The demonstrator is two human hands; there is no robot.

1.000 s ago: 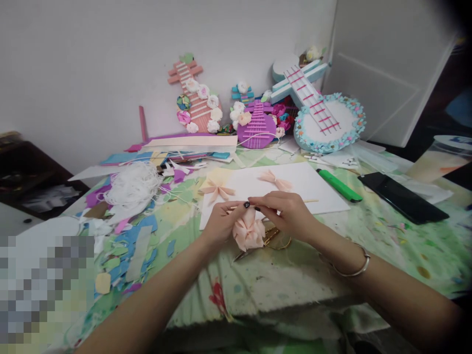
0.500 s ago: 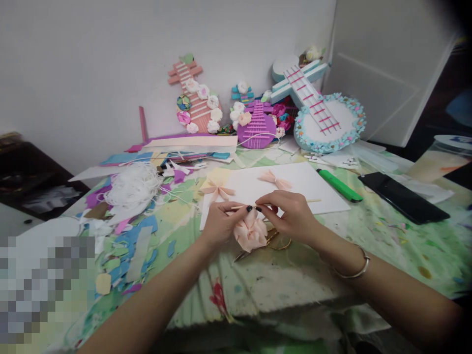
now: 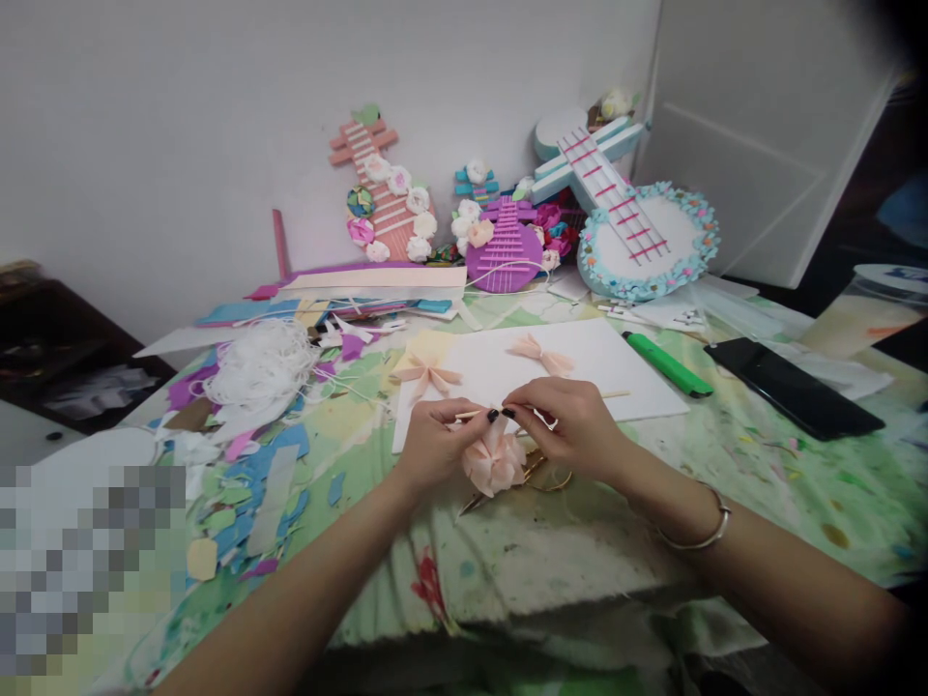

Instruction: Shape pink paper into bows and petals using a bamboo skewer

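Note:
My left hand [image 3: 439, 440] and my right hand [image 3: 569, 420] meet fingertip to fingertip, both closed in a pinch. A thin wooden stick [image 3: 468, 415] lies in my left fingers. Between my hands, a peach paper flower [image 3: 496, 464] hangs with its gathered top at my fingertips; my right fingers pinch that top. Gold-handled scissors [image 3: 555, 478] lie partly behind the flower. Two more peach paper pieces, one at the left [image 3: 427, 374] and one farther back [image 3: 540, 354], rest on or beside a white board [image 3: 500, 353]. Another stick [image 3: 616, 394] shows beyond my right hand.
Decorated paper instruments [image 3: 630, 237] lean at the wall. White string [image 3: 261, 372] and paper scraps [image 3: 268, 483] cover the left. A green cutter [image 3: 667, 364], a black phone [image 3: 794, 387] and a lidded cup [image 3: 870, 314] stand or lie at the right.
The hanging flower has turned a little, showing different petals. My fingertips have shifted slightly down and remain close together.

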